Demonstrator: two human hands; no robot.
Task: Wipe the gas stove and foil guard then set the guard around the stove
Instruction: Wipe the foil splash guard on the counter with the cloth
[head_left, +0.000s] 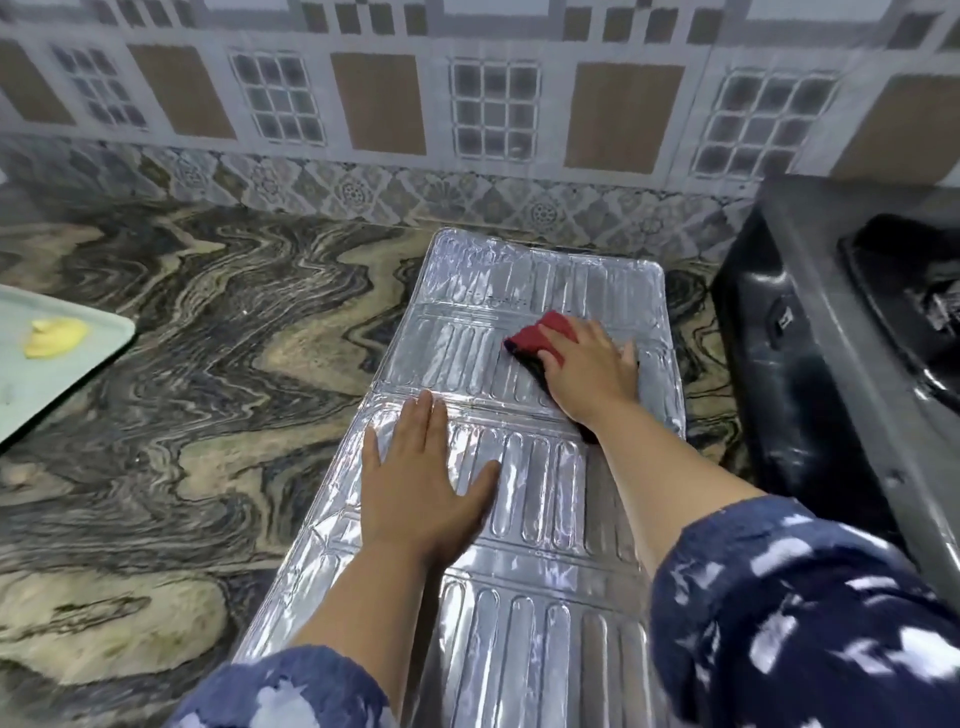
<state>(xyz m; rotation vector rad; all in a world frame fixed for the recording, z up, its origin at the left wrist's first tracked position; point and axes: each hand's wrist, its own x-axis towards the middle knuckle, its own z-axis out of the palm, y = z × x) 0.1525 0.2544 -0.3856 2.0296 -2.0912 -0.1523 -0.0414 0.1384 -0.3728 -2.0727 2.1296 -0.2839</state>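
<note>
The silver foil guard (519, 291) lies flat and unfolded on the marbled counter, running from the near edge toward the wall. My right hand (587, 369) presses a red and black cloth (540, 335) onto the guard's upper middle panel. My left hand (421, 478) rests flat, fingers apart, on the panel below it and holds nothing. The black gas stove (810, 374) stands at the right, just beside the guard, with part of a burner showing.
A pale green tray (78, 374) with a yellow lump (54, 338) on it sits at the left edge of the counter (208, 364). A tiled wall (467, 130) runs along the back.
</note>
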